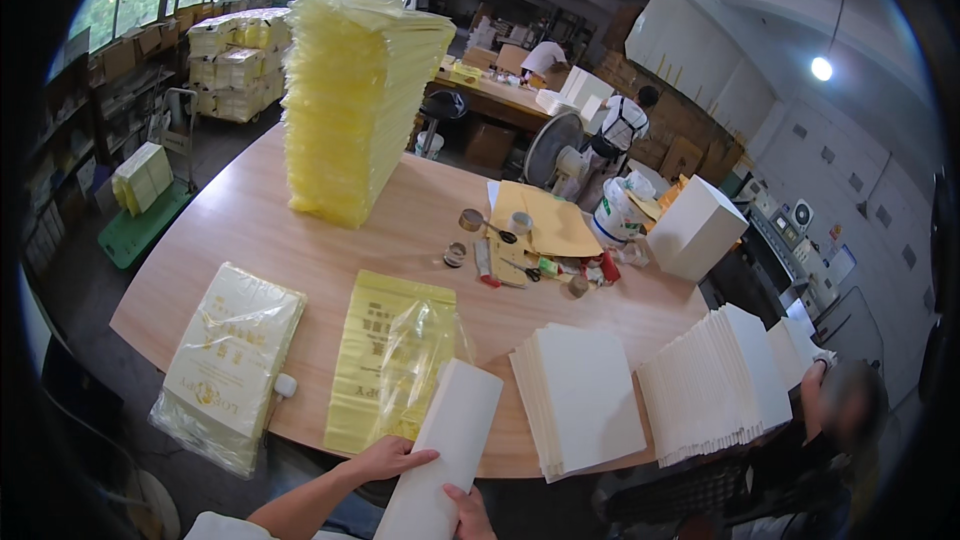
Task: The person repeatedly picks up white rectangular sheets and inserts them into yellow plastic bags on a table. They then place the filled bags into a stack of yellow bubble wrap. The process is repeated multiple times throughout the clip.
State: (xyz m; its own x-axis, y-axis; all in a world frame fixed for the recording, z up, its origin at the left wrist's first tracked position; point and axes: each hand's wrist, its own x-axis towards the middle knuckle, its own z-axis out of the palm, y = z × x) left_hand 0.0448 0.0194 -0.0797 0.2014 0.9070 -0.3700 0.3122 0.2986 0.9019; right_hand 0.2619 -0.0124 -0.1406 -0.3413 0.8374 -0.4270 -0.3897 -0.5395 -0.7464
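Note:
My left hand (396,458) grips the left side of a long white bundle (455,420), which looks like folded paper, with the thumb lying on top. Lower down, my right hand (467,513) holds its right edge. The bundle slants away from me over the table's near edge. Its far end is beside the clear crinkled film of a printed yellow plastic bag (362,360) that lies flat on the table. To the left lies a stack of printed plastic bags (232,340). A fanned stack of white sheets or folders (585,395) sits to the right.
A tall pile of yellow bags (360,110) stands at the table's far left. Tape rolls (471,220), scissors (520,268) and brown envelopes (545,220) lie mid-table. Another white stack (715,385) is at right, near a co-worker (835,405). A fan (555,150) stands behind the table.

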